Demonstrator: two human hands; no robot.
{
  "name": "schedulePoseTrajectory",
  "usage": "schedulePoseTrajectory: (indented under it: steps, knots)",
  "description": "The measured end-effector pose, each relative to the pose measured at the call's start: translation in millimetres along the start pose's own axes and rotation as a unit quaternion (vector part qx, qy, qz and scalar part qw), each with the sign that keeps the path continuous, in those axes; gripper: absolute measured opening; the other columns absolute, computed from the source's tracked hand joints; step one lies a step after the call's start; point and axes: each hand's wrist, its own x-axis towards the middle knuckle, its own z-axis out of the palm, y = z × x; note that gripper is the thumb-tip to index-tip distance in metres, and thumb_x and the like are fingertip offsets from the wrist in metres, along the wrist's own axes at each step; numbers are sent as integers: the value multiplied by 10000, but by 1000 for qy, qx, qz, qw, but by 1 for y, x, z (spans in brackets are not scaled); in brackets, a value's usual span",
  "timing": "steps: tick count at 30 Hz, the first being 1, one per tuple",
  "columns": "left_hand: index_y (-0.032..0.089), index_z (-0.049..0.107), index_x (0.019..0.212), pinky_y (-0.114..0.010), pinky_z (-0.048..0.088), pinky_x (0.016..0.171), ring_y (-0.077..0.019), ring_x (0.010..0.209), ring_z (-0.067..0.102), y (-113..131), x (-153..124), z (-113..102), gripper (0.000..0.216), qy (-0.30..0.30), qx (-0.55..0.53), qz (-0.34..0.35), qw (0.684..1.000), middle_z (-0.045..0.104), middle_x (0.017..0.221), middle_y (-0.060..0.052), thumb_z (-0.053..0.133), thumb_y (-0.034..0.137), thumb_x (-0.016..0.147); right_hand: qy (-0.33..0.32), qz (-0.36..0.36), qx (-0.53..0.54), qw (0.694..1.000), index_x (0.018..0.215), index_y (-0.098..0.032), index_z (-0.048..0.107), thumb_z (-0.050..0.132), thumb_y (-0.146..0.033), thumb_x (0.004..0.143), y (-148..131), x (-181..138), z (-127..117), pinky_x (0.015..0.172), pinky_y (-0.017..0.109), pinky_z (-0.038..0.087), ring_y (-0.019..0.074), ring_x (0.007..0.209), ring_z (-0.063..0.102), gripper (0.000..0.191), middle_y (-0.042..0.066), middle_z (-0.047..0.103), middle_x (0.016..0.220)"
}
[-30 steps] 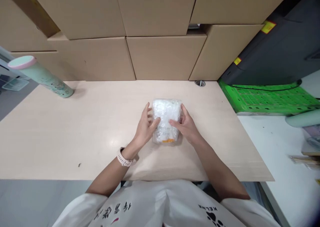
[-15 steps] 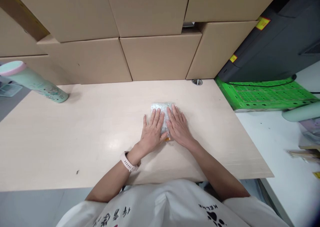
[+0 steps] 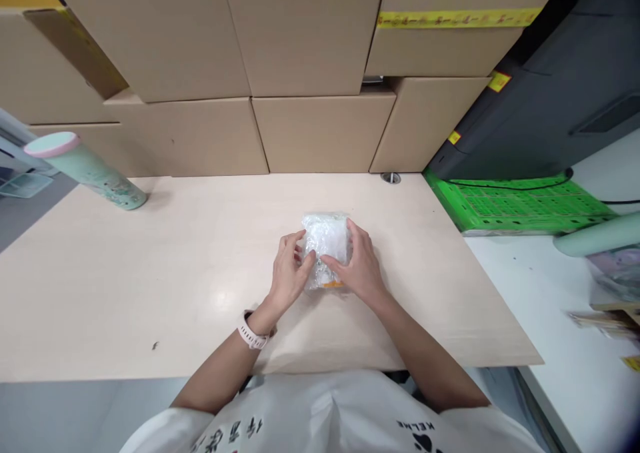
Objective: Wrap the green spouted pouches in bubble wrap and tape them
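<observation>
A square, flat packet in clear bubble wrap (image 3: 326,234) lies on the pale wooden table (image 3: 210,253) in front of me. An orange patch shows at its near edge. My left hand (image 3: 291,266) holds the packet's left side, with curled fingers at the edge and the thumb over the top. On the opposite side, my right hand (image 3: 361,261) grips the right edge with its fingers, its thumb lying across the wrap. What is inside the packet I cannot make out. A pale pink watch band (image 3: 250,332) circles my left wrist.
Stacked cardboard boxes (image 3: 320,133) wall off the table's back edge. A mint tumbler (image 3: 95,173) stands at the left. To the right are a green plastic crate (image 3: 525,203), a dark grey case (image 3: 540,100) and a white side table (image 3: 525,273). A cable hole (image 3: 391,178) sits near the boxes.
Both hands lay flat on top of the packet before. Now they have moved to its two sides, fingers curled around the edges, leaving more of the wrap uncovered. The view has tilted slightly upward.
</observation>
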Motion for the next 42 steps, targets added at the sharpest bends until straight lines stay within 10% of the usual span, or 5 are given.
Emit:
schedulePoseTrajectory:
  steps: [14,20,28,35,42]
  knots:
    - [242,452,1404,-329,559,842,-167,974,633,7,-13,18,647,-128,-243,-66,959,532,1289,-105,710,373,825,82,14,301,950,1111,-240,714,633,-358,892,-1,5,-30,838,355,588,199,879,728,262,45,769,1025]
    - [190,351,1493,-427,569,925,-267,1203,616,7,-3,10,649,-120,-313,-176,926,511,1441,-186,280,597,992,42,-107,224,968,1081,-289,734,551,-281,955,-11,0,-38,1020,423,531,207,1084,704,222,13,745,1174]
    - [251,245,1540,-428,504,1041,-280,1341,506,3,3,-3,869,-50,-161,-60,984,396,1546,-148,709,385,817,-46,-125,271,953,993,-277,753,553,-282,955,-17,-3,-32,885,387,603,197,1040,717,204,23,757,1139]
    - [207,468,1409,-514,423,1084,-290,1313,468,-5,6,-12,508,106,79,68,989,528,1400,-148,566,275,915,308,30,351,884,931,-189,736,730,-274,815,1,15,-46,543,232,552,146,733,713,144,46,769,939]
    - [287,544,1365,-726,68,1166,-399,1504,180,19,-16,12,502,-197,260,315,891,345,1604,-94,511,556,943,208,-29,333,919,864,-217,754,684,-269,859,-10,3,-37,568,264,576,148,744,714,87,53,764,1068]
